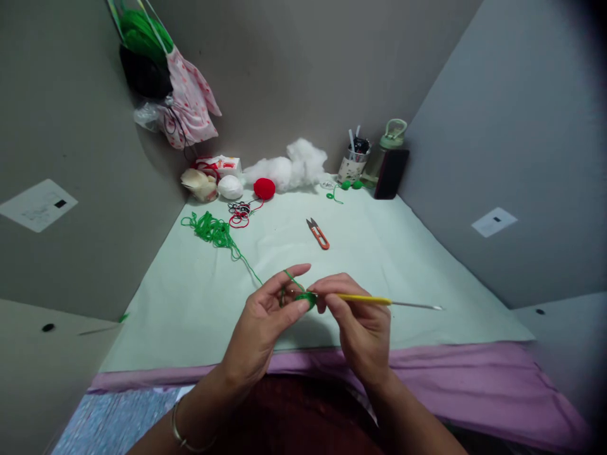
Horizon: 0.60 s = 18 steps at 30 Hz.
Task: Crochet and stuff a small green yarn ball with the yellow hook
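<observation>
Green stitching, pinched by the left hand above the counter, could slip off the yellow hook that the right hand pinches, if the loose yarn heap tangles and tugs

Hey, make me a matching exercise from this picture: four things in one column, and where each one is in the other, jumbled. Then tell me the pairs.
Things:
1. Crochet hook
2. Green crochet piece
3. Thread snips
4. Smartphone

Places:
A. Lying flat on the pale cloth, beyond both hands
B. Held in the right hand
C. Standing upright by the water bottle
D. Pinched in the left hand

Pairs: 1-B, 2-D, 3-A, 4-C
</observation>
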Tool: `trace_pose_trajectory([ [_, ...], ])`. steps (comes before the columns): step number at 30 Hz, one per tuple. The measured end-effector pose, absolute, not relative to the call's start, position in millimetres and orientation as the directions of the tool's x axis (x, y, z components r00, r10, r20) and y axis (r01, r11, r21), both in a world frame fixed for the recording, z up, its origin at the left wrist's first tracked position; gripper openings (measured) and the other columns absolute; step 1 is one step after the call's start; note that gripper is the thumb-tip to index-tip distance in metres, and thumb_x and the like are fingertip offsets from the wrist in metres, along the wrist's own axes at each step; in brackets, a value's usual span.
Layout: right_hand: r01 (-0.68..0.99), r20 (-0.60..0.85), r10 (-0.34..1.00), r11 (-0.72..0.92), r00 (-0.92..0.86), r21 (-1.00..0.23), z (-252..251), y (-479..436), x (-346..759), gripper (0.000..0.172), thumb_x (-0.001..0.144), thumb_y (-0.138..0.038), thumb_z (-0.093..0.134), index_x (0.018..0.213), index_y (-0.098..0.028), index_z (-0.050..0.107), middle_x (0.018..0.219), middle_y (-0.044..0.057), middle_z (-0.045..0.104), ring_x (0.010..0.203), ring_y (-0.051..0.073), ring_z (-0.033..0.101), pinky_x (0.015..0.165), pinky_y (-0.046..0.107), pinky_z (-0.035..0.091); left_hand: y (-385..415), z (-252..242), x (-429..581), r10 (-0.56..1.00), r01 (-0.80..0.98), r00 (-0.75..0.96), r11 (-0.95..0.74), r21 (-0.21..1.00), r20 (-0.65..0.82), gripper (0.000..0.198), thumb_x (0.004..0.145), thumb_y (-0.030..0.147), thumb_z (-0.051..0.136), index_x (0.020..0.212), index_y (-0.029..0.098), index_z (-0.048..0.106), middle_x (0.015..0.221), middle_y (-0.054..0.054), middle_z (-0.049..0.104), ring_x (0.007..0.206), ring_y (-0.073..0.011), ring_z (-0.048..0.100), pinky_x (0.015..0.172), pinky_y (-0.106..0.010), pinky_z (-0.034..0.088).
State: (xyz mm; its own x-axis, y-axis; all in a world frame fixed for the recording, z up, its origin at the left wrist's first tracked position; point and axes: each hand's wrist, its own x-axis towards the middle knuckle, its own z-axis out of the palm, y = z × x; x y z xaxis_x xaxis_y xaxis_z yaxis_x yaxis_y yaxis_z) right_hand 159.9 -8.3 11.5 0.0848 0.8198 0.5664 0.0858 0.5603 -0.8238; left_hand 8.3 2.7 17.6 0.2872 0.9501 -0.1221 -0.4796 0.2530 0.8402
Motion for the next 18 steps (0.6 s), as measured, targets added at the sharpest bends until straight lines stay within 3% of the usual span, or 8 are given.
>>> trace_pose_trajectory([
  [3,0.303,0.680,0.732,0.641,0.035,-0.705,6.2,-11.7,157.1,0.028,0.099,-0.013,0.067,0.114,-0.030,0.082,0.102,0.007,0.078,0.090,0.021,0.074,0.075,0.034,0.063,3.9,16.2,9.3,0.959,-0.526,0.231,0.263,0.809,-0.162,0.049,0.076,0.031,0.094,0.123,0.028,0.081,0.088,0.002,0.069,0.086,-0.0102,0.062,0.086,-0.022,0.049],
  [6,0.402,0.748,0.663,0.686,-0.001,-0.607,3.4,-11.7,159.6,0.029,0.097,-0.012,0.067,0.115,-0.029,0.083,0.105,0.010,0.078,0.093,0.023,0.073,0.076,0.037,0.063,6.9,20.4,6.3,0.906,-0.580,0.328,0.417,0.699,-0.268,0.055,0.072,0.032,0.096,0.123,0.022,0.081,0.086,0.000,0.070,0.083,-0.0111,0.063,0.090,-0.026,0.052],
  [9,0.153,0.601,0.785,0.583,0.151,-0.798,5.9,-7.6,163.9,0.022,0.101,-0.016,0.064,0.106,-0.026,0.082,0.092,0.006,0.075,0.077,0.018,0.068,0.066,0.032,0.057,9.3,24.8,1.2,0.869,-0.602,0.386,0.491,0.630,-0.308,0.050,0.072,0.026,0.094,0.119,0.017,0.082,0.081,0.001,0.066,0.079,-0.0107,0.062,0.100,-0.034,0.054],
  [12,-0.183,0.412,0.897,0.437,0.161,-0.881,8.3,-3.8,164.0,0.016,0.102,-0.026,0.066,0.098,-0.026,0.081,0.083,0.002,0.070,0.063,0.013,0.060,0.058,0.028,0.050,7.9,24.3,0.8,0.914,-0.604,0.325,0.397,0.691,-0.242,0.047,0.073,0.023,0.093,0.119,0.021,0.082,0.084,0.002,0.066,0.083,-0.0120,0.064,0.099,-0.033,0.053],
  [14,-0.221,0.388,0.914,0.404,0.116,-0.887,6.6,-2.8,162.1,0.014,0.101,-0.029,0.069,0.097,-0.025,0.082,0.085,0.002,0.071,0.066,0.013,0.059,0.061,0.027,0.050,5.2,21.5,3.7,0.933,-0.555,0.312,0.330,0.763,-0.177,0.044,0.076,0.024,0.092,0.119,0.024,0.082,0.088,0.001,0.070,0.087,-0.0128,0.065,0.094,-0.029,0.051],
  [18,-0.143,0.355,0.926,0.371,0.126,-0.918,-3.0,-2.9,161.3,0.015,0.100,-0.031,0.069,0.098,-0.023,0.082,0.090,0.004,0.073,0.071,0.014,0.059,0.067,0.029,0.051,1.4,15.1,7.7,0.949,-0.445,0.297,0.232,0.865,-0.101,0.037,0.086,0.028,0.086,0.122,0.027,0.081,0.095,-0.002,0.074,0.089,-0.0138,0.063,0.087,-0.026,0.049],
])
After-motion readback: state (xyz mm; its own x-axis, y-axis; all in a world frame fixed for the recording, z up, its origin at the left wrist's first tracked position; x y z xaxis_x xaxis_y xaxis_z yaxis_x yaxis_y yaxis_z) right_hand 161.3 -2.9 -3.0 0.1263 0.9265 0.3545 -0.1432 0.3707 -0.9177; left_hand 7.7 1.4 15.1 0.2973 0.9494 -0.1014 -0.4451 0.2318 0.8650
